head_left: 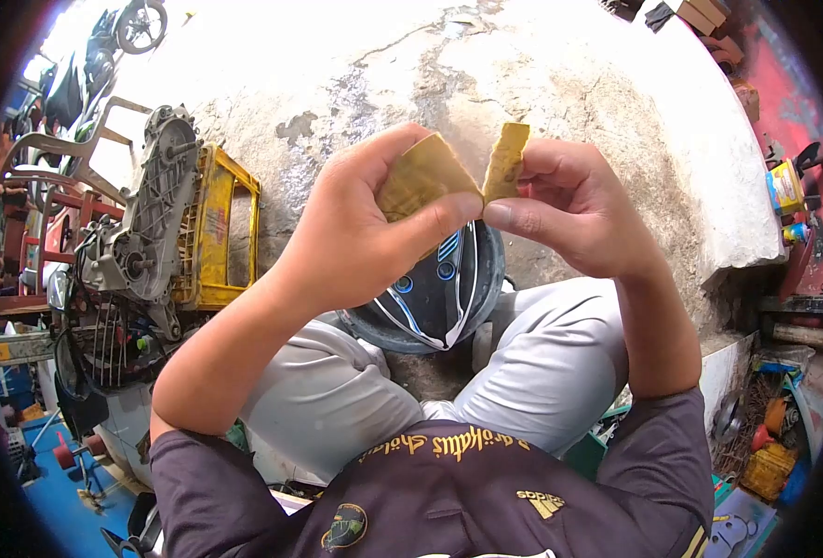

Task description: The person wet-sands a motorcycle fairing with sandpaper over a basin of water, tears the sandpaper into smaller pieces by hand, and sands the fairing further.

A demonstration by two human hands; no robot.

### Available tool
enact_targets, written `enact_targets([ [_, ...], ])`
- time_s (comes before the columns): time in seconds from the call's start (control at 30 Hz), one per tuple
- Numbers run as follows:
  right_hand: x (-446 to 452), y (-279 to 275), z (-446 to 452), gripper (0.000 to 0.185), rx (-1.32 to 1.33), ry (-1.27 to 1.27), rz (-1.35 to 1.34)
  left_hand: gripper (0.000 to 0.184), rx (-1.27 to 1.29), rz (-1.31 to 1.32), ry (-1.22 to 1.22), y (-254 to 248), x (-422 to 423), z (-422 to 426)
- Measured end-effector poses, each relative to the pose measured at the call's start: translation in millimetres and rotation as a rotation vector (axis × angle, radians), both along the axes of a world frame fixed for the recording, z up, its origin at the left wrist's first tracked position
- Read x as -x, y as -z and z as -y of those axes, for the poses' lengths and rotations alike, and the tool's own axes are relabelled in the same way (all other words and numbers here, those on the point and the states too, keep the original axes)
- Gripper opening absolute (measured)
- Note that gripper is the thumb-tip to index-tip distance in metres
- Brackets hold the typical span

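Note:
A stiff yellow-brown sheet that looks like sandpaper is pinched in both hands above my lap. My left hand (365,219) is closed on the broader sandpaper piece (427,179), thumb laid across its lower edge. Closed on a narrow sandpaper strip (505,160) with a ragged edge, my right hand (568,206) is close beside the left. The two pieces part in a V at the top; whether they still join at the thumbs I cannot tell. Below the hands, a black panel with blue and white stripes (444,302) lies on a round black basin (388,327) between my legs.
At the left, a grey metal engine casing (155,200) leans by a yellow crate (230,232). Behind it are a chair frame (58,149) and a motorcycle (95,56). A white ledge (737,223) borders the wet concrete floor on the right, with cans and tools beyond.

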State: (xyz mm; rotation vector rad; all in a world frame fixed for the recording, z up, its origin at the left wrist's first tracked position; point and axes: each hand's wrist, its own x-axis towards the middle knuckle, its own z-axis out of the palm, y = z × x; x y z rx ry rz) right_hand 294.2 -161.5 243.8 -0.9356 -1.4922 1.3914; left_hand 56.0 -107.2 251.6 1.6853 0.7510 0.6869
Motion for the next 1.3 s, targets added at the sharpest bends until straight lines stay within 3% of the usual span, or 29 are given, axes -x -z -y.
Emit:
enact_targets([
  [0.13,-7.8,-7.7,-1.3,0.019,0.103,-0.029,0.15,0.026,0.027,-0.115,0.01,-9.1,1.5,-0.8],
  [0.77,-0.7,6.2,-5.7,0.014,0.185,-0.02,0.136,0.016,0.079,-0.126,0.014,0.8,6.2,-5.1],
  [0.87,1.8,9.3,-8.0,0.013,0.163,0.016,0.101,0.015,0.082,-0.07,-0.033,-0.6,5.9,-3.9],
  [0.93,-0.7,10.5,-9.0,0.013,0.015,0.129,0.132,0.017,0.188,0.047,-0.093,2.3,5.9,-3.6],
  [1.0,-29.2,22.8,-22.8,0.014,-0.113,0.324,0.002,0.018,0.146,-0.02,-0.143,4.4,20.0,-13.9],
  [1.07,-34.3,21.7,-23.8,0.014,-0.136,0.376,-0.029,0.02,0.111,-0.084,-0.193,12.3,28.9,-23.6],
  [1.13,-21.4,21.0,-17.6,0.013,-0.029,0.355,0.175,0.026,0.005,-0.359,-0.078,28.1,31.6,-34.2],
  [1.3,-22.0,35.3,-18.8,0.016,0.023,0.273,0.379,0.034,0.263,-0.397,-0.149,92.6,43.7,-58.3],
])
